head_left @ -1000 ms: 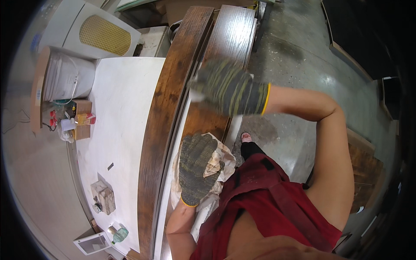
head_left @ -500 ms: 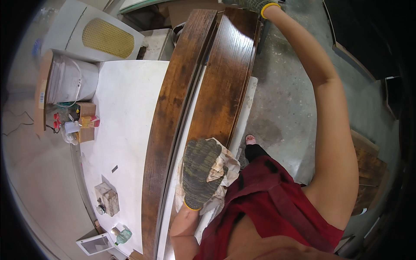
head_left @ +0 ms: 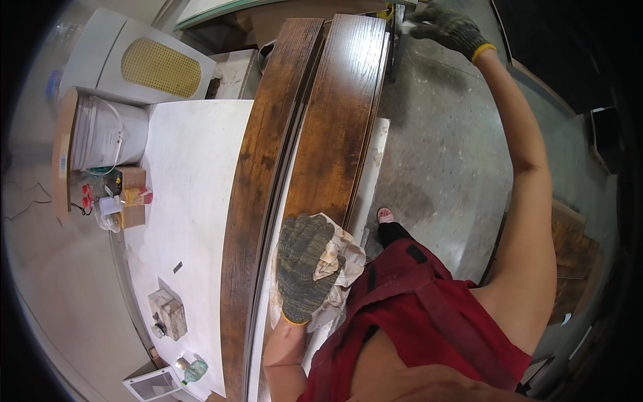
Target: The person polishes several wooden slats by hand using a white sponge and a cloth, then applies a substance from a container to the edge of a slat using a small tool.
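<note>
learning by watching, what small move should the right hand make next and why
Probably swing the right hand in over the right wood-grain board: it is out past the board's edge, while the left hand rests on crumpled cloth upon that board.

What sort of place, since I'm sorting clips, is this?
Probably a woodworking shop: long brown wood-grain boards lie side by side, the gloved left hand lies on a crumpled cloth, and the grey floor is stained.

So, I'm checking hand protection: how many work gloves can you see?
2: one glove on the left hand, over the crumpled cloth; another on the right hand, out to the right of the boards.
</note>
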Tool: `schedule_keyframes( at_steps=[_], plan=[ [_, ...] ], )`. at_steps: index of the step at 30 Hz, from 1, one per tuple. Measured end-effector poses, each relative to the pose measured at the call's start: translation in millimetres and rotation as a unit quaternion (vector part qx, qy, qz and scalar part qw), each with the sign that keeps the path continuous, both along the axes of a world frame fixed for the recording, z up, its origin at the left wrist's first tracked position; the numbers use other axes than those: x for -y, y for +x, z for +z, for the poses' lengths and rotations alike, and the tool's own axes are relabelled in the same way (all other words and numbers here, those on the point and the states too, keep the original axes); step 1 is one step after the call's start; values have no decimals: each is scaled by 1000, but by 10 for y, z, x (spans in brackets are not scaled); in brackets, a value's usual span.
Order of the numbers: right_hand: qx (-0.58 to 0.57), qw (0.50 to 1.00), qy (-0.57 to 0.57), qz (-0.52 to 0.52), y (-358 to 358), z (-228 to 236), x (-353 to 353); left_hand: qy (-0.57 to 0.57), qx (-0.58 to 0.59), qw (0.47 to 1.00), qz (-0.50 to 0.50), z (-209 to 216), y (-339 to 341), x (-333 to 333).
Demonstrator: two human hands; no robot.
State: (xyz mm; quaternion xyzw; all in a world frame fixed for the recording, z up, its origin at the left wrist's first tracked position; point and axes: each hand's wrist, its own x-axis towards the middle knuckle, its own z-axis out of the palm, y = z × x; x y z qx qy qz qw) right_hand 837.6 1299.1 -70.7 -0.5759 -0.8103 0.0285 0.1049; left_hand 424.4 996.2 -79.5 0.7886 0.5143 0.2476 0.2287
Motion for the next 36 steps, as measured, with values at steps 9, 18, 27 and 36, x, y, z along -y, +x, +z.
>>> schedule_keyframes(
  at_steps=[9, 18, 27, 36],
  plan=[
    [-214, 973, 27, 83, -935, -120, -617, -1, -13, 1000, -2, -25, -7, 6],
    [-151, 985, 0, 88, -211, -206, -412, 2, -24, 1000, -12, -17, -13, 2],
    [-195, 954, 225, -24, -233, -577, -57, 9, 6, 1000, -14, 22, 6, -8],
    [-166, 947, 272, 33, -1098, -880, 1335, -6, 13, 1000, -11, 35, 11, -4]
  ],
)
